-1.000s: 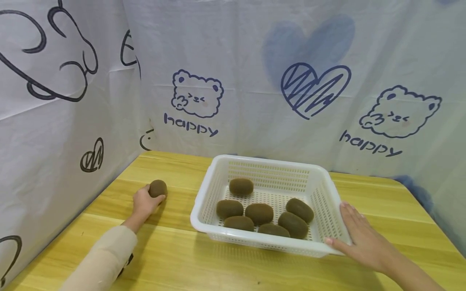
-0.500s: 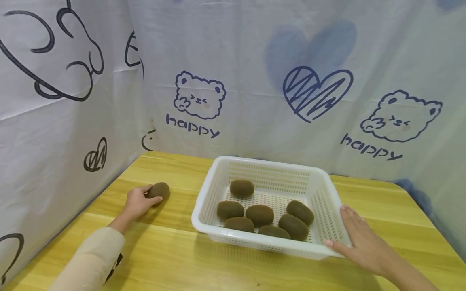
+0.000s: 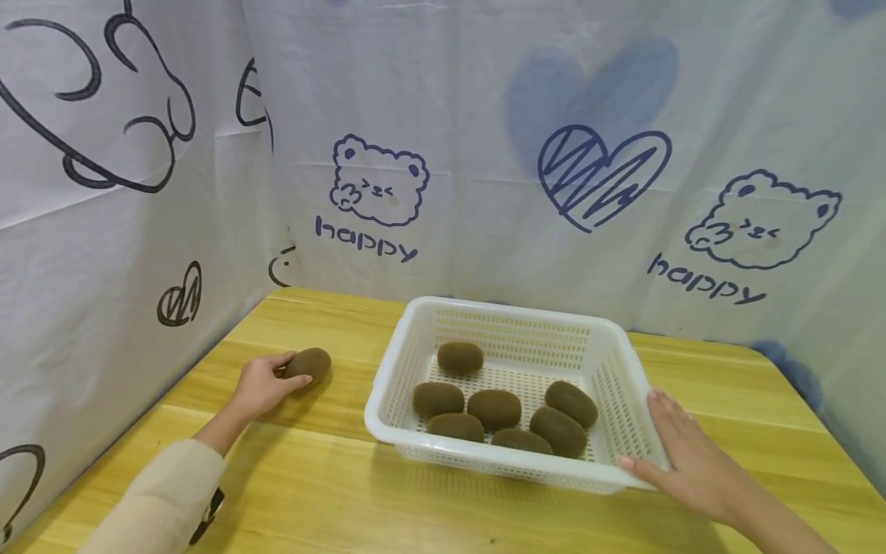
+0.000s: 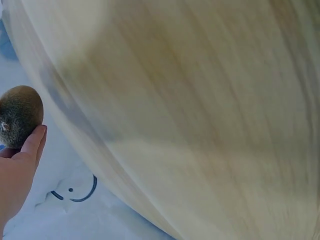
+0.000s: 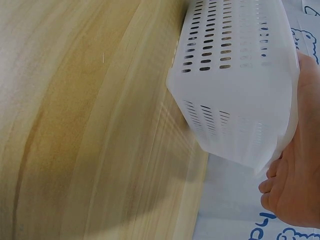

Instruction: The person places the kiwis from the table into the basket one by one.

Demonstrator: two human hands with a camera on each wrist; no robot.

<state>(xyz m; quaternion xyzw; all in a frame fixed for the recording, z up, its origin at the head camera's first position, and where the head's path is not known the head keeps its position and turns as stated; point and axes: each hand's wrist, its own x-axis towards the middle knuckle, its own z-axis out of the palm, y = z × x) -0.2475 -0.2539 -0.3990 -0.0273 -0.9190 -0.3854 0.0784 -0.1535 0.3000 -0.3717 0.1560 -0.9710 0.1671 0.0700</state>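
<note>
My left hand (image 3: 263, 387) holds a brown fuzzy kiwi (image 3: 311, 365) low over the left part of the table. The thumb lies along the near side of the fruit, with fingers at its far side. In the left wrist view, the kiwi (image 4: 21, 114) shows one end, and fingertips press against it. A white perforated plastic basket (image 3: 508, 465) stands in the middle, several kiwis (image 3: 494, 408) lying on its bottom. At its right end, my right hand (image 3: 695, 462) holds the rim, thumb on the front corner. The right wrist view shows curled fingers beside the basket wall (image 5: 235, 95).
The yellow wood-grain table (image 3: 332, 492) stretches around the basket. White cloth with drawn bears and hearts (image 3: 477, 208) hangs behind the table, and another cloth (image 3: 104, 308) runs along the left edge.
The kiwi in my left hand has shifted slightly right and turned, now showing more of its length. My left forearm has swung a bit to the left. Basket and right hand stay put.
</note>
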